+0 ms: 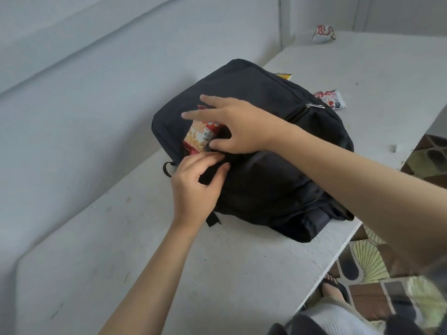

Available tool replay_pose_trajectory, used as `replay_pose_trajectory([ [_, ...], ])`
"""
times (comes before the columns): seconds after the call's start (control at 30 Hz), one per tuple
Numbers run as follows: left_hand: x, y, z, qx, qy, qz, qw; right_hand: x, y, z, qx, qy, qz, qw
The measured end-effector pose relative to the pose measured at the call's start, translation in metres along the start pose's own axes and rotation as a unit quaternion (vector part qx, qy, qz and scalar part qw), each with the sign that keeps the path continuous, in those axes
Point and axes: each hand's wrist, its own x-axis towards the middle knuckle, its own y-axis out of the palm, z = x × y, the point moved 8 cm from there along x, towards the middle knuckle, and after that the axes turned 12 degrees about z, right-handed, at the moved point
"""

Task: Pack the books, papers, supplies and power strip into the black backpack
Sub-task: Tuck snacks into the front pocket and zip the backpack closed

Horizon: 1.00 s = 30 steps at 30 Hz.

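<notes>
so the black backpack lies at the bench near edge, looks soft and floppy, left hand pinches its pocket lip while the flat-fingered right hand presses a light, crinkly snack packet in

**White table, one bag, a few strays**

Here's the white table, its painted top scuffed and speckled, running along the wall into the far corner. Square in the middle lies the black backpack, flat on its back, with a strap poking out onto the tabletop at its near edge. Just beside its far side sits a red-and-white snack packet. A yellow corner peeks out from behind the bag. Well apart, deep in the corner, lies a second packet, crumpled.
</notes>
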Motion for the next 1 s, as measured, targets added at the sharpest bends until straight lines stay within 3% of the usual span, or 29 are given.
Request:
replay_pose_trajectory([
  [0.07,-0.002,0.0,0.0,0.0,-0.006,-0.005,1.0,0.009,0.004,-0.003,-0.03,0.006,0.05,0.998],
  [0.13,-0.003,0.002,0.0,-0.004,-0.005,-0.006,1.0,0.011,-0.003,-0.006,-0.007,0.005,0.02,1.0],
  [0.3,0.002,0.005,-0.001,0.008,-0.002,0.005,1.0,-0.014,-0.022,-0.019,0.068,0.007,-0.134,0.989],
  [0.43,0.019,0.01,-0.002,0.033,-0.018,0.053,0.998,-0.058,-0.035,-0.037,0.152,0.054,-0.281,0.946],
  [0.57,0.043,0.008,-0.005,0.033,-0.02,0.057,0.998,-0.105,-0.035,-0.045,0.19,0.096,-0.373,0.903],
  [0.77,0.07,-0.027,-0.02,0.052,0.003,-0.046,0.998,-0.151,-0.019,-0.035,0.188,0.093,-0.423,0.881],
  [1.0,0.071,-0.042,-0.04,0.118,0.036,-0.105,0.987,-0.121,-0.012,-0.036,0.12,0.115,-0.345,0.924],
])
